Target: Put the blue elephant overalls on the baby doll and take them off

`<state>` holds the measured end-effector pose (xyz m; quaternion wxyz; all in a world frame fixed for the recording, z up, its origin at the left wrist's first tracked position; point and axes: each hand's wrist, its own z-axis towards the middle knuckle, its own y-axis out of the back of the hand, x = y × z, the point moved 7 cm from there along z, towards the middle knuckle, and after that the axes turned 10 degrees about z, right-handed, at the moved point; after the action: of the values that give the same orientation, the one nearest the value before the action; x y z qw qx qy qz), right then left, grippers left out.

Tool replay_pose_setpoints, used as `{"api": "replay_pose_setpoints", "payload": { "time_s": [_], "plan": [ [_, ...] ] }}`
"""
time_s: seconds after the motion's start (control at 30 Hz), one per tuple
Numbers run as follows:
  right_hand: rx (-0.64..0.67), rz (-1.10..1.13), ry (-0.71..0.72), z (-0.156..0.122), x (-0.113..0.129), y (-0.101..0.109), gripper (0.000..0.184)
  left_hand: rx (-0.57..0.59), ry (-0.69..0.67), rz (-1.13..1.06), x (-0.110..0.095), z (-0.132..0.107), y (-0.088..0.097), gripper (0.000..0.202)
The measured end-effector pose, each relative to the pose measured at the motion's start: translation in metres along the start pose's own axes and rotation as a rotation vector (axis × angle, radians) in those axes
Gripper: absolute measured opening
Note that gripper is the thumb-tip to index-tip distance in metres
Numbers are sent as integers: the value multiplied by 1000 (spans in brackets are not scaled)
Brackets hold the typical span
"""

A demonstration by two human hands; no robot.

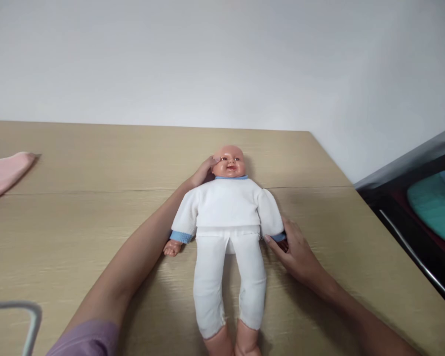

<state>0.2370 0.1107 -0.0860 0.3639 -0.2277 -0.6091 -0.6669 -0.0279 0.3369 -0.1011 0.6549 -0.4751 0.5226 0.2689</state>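
Observation:
A baby doll lies on its back on the wooden table, its head away from me. It wears a white fleecy top with blue collar and cuffs, and white trousers; its bare feet are cut off by the bottom edge. My left hand cups the side of the doll's head, thumb on the cheek and the other fingers mostly hidden behind it. At the doll's other side, my right hand holds the blue cuff of its sleeve, with thumb and fingers on either side. That cuff and the doll's hand are partly covered.
Pink cloth lies at the table's left. A grey bent metal bar shows at the lower left. Beyond the table's right edge are a dark chair-like frame and a teal item. A pale wall stands behind.

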Motion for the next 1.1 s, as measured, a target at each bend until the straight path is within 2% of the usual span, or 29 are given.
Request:
{"api": "replay_pose_setpoints", "payload": {
  "time_s": [0.2, 0.37, 0.63, 0.87, 1.1],
  "plan": [
    [11, 15, 6, 0, -1, -1, 51, -34, 42, 13, 1, 2, 1, 55],
    [2, 3, 18, 0, 0, -1, 49, -55, 24, 12, -1, 1, 1, 55],
    [13, -15, 3, 0, -3, -2, 47, -46, 24, 6, 1, 1, 2, 51],
    [9, -12, 19, 0, -1, -1, 45, 16, 25, 10, -2, -1, -3, 52],
    [26, -4, 24, 1, 1, -2, 42, -20, 37, -6, 0, -2, -2, 51]
  ]
}}
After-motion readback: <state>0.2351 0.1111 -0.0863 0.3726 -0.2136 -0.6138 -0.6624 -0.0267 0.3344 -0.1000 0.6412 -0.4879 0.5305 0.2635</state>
